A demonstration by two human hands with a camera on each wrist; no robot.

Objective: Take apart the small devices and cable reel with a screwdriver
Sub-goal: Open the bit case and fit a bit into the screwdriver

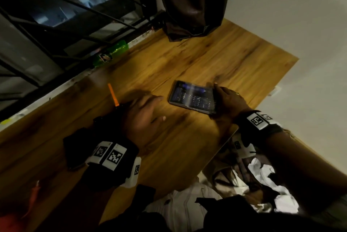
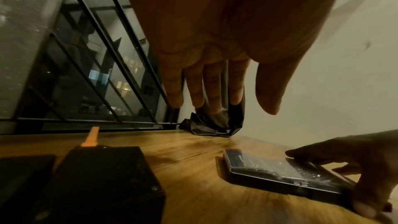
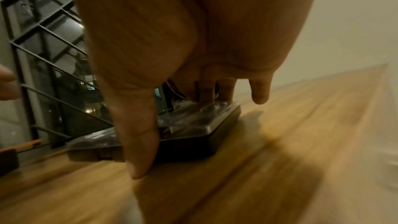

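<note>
The flat dark case with a clear lid over rows of screwdriver bits (image 1: 193, 97) lies on the wooden table (image 1: 216, 57), and a one-sided grip could tip it open and spill the bits. The right hand (image 1: 228, 98) pinches its near end, thumb on the side edge, fingers (image 3: 206, 91) on the lid. The left hand (image 1: 144, 117) hovers with fingers straight, holding nothing, above the black box-shaped device with an orange tab (image 2: 101, 181), well apart from the case
</note>
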